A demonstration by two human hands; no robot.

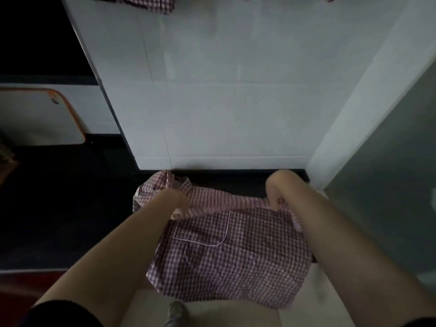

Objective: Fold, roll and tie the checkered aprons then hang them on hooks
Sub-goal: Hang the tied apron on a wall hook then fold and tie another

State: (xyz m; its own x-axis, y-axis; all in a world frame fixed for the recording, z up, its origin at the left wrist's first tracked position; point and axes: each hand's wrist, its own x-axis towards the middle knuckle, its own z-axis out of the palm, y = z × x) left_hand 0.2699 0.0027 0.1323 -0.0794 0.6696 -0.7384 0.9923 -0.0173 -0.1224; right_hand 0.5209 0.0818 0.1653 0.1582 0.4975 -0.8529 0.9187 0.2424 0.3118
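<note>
While both arms reach forward and down, the left hand and the right hand each grip the upper edge of a red-and-white checkered apron, which hangs spread between them and drapes below and toward the person. The left hand's fingers are curled into a bunched fold of the cloth, and more of the fabric is gathered in a heap just beyond and above that hand. The right hand is bent at the wrist with its fingers curled down, pinching the apron's edge beneath it. Between the hands, a little below them, a pocket with white piping faces up on the apron. Beyond both hands rises a white wall, meeting a dark strip at its base just past the fingertips. Far above the left hand, at the top of the view, another checkered apron hangs on that wall. Well to the left of the left hand a white board with an orange rim leans in the dark. Below the apron, near the person, a shoe stands on pale floor.
</note>
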